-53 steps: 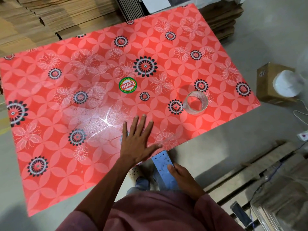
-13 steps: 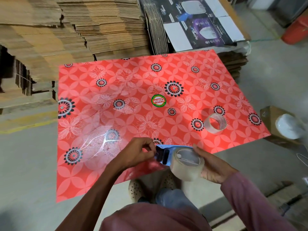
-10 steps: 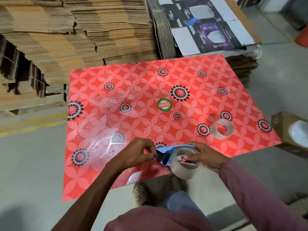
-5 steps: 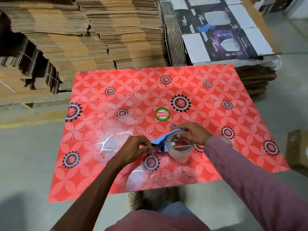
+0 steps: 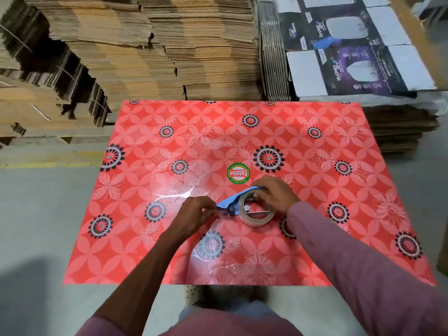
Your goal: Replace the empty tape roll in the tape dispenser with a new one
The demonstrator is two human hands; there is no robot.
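Left hand [image 5: 197, 213] pinches blue dispenser [image 5: 234, 201] front | right hand [image 5: 275, 194] grips tape roll [image 5: 257, 212] seated on dispenser | both at red floral table [image 5: 169, 251] centre, near the front edge

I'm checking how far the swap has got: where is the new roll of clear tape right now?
In the head view the clear tape roll sits on the blue tape dispenser, right of centre over the red floral table, between both hands, just below the round green sticker.

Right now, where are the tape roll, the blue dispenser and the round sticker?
tape roll [image 5: 257, 222], head view, lower outer edge.
blue dispenser [image 5: 233, 199], head view, blue body.
round sticker [image 5: 238, 173], head view, centre.
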